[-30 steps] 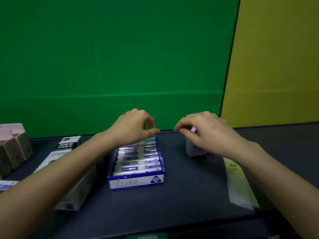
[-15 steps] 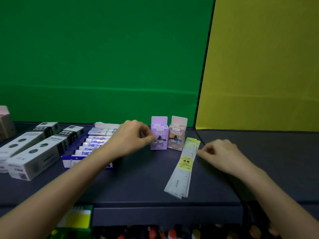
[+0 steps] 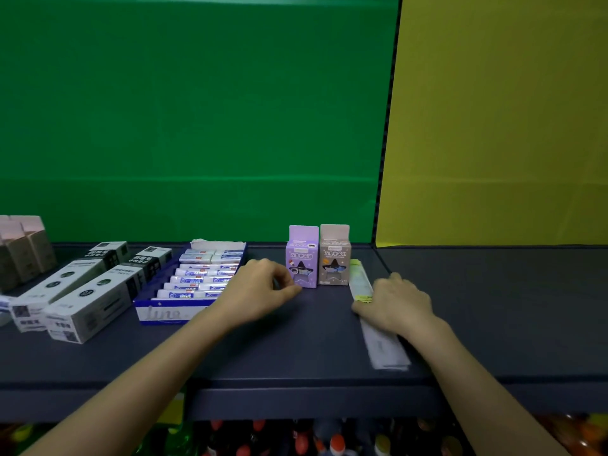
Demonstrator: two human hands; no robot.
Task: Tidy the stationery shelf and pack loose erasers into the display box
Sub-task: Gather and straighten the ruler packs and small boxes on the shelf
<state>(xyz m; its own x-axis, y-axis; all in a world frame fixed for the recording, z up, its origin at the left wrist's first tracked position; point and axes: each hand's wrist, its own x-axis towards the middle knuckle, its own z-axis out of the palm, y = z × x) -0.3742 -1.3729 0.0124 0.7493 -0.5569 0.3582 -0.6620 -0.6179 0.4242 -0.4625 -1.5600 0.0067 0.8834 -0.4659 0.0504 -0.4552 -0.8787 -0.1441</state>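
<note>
The blue display box (image 3: 164, 313) stands left of centre on the dark shelf (image 3: 296, 357), with rows of wrapped erasers (image 3: 197, 285) lying inside it. My left hand (image 3: 263, 291) hovers just right of the box, its fingers curled and thumb pointing at the foot of a purple carton (image 3: 302, 258); nothing shows in its grasp. My right hand (image 3: 394, 302) lies on top of a long clear packet of rulers (image 3: 383, 352), fingers over the packet's left edge. The middle of the packet is hidden under the hand.
A beige carton (image 3: 334, 258) stands beside the purple one. Long white boxes (image 3: 88, 301) lie left of the display box, and pink-brown cartons (image 3: 23, 248) stand at the far left. Bottles (image 3: 332, 442) fill the level below the shelf's front edge.
My right hand has moved from the packet's edge onto its top, and the packet has turned from slanting left to running nearly straight back. My left hand stays by the purple carton.
</note>
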